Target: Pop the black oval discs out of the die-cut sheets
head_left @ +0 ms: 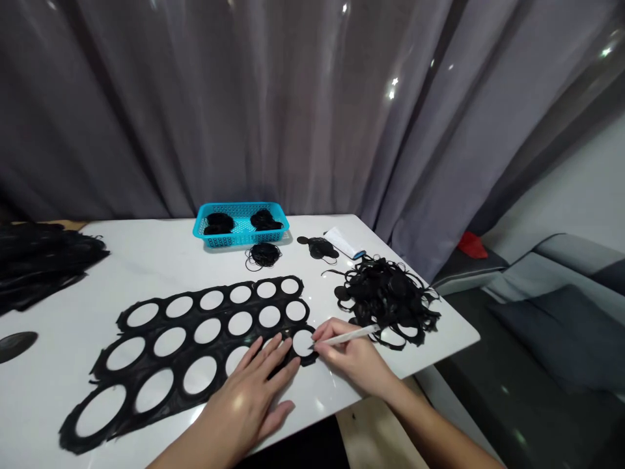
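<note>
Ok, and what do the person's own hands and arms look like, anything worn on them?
The left hand and right hand are both bare: no gloves, rings or bracelets can be made out. No watch or sleeve shows on the visible part of either forearm, and I see no clear markings.

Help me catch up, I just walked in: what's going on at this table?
A person's left hand lies spread on a black sheet with three rows of round holes. The right hand holds a white pen-like tool, its tip at the nearest row's rightmost hole. A tangled black pile lies to the right, and a blue basket behind holds black clumps.
</note>
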`<state>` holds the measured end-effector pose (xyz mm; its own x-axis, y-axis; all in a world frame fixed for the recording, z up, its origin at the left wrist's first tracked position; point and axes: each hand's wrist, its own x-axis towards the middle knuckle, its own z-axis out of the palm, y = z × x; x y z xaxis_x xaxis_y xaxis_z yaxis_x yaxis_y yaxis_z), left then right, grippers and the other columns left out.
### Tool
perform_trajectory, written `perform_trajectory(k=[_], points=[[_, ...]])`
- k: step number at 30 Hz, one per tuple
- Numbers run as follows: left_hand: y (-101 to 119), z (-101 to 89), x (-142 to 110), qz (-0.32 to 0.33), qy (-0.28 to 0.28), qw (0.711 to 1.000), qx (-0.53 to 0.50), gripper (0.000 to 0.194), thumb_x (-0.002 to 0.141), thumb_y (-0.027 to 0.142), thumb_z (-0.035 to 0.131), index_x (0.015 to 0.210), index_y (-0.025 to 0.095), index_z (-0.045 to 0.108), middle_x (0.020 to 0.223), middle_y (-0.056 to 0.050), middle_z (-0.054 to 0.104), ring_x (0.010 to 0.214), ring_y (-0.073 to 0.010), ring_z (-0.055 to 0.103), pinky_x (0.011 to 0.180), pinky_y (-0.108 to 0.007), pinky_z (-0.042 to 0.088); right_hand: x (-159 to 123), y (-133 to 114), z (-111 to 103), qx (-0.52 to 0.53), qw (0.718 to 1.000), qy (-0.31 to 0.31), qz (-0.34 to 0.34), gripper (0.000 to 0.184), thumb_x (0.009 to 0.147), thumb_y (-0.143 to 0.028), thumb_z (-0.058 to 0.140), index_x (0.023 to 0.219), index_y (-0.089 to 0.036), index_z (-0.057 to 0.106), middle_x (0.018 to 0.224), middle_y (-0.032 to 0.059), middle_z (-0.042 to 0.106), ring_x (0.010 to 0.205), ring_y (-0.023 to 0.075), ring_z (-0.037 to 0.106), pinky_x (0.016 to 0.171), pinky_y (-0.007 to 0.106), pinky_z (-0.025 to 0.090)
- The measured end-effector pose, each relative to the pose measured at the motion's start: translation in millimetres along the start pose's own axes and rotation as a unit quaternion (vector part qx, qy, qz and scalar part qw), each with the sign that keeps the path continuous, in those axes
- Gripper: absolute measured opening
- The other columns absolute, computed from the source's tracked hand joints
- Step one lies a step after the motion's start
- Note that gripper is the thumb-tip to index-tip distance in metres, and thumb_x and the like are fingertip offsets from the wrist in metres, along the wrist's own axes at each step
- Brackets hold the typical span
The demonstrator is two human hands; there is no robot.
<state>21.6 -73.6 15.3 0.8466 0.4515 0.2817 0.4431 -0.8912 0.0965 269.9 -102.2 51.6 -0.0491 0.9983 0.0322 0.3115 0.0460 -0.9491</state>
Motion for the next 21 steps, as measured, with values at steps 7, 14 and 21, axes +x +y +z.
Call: perform_trajectory(k=[7, 14, 21], points=[[0, 6.1, 0, 0.001, 0.006, 1.000, -0.013, 0.058, 0.088, 0.027, 0.064, 0.144, 0.028, 0.051, 0.159, -0.007, 0.040, 0.144, -0.0314, 0.040, 0.116, -0.052, 0.036, 7, 6, 5, -0.037, 0.998, -0.054, -0.014, 0.016, 0.086, -0.018, 0.065, 0.072, -0.020, 0.057, 0.094, 0.0029, 0.068, 0.091, 0.0184, 0.064, 0.082, 0.030, 0.046], [1, 6.6, 0, 0.000, 0.001, 1.000, -0.015, 0.060, 0.085, 0.023, 0.063, 0.143, 0.027, 0.051, 0.160, -0.008, 0.038, 0.145, -0.0326, 0.038, 0.117, -0.052, 0.033, 10, 7, 5, -0.052, 0.997, -0.064, -0.016, 0.016, 0.087, -0.015, 0.065, 0.074, -0.020, 0.057, 0.094, 0.0021, 0.067, 0.091, 0.0173, 0.064, 0.080, 0.028, 0.047], [5, 2.7, 1, -0.016, 0.001, 1.000, -0.017, 0.063, 0.083, 0.020, 0.062, 0.145, 0.026, 0.049, 0.164, -0.010, 0.029, 0.146, -0.0327, 0.035, 0.116, -0.052, 0.035, -3, 15, 16, -0.202, 0.966, -0.084, -0.141, 0.010, 0.092, -0.010, 0.059, 0.088, -0.020, 0.059, 0.105, 0.0062, 0.069, 0.094, 0.0196, 0.064, 0.080, 0.030, 0.050]])
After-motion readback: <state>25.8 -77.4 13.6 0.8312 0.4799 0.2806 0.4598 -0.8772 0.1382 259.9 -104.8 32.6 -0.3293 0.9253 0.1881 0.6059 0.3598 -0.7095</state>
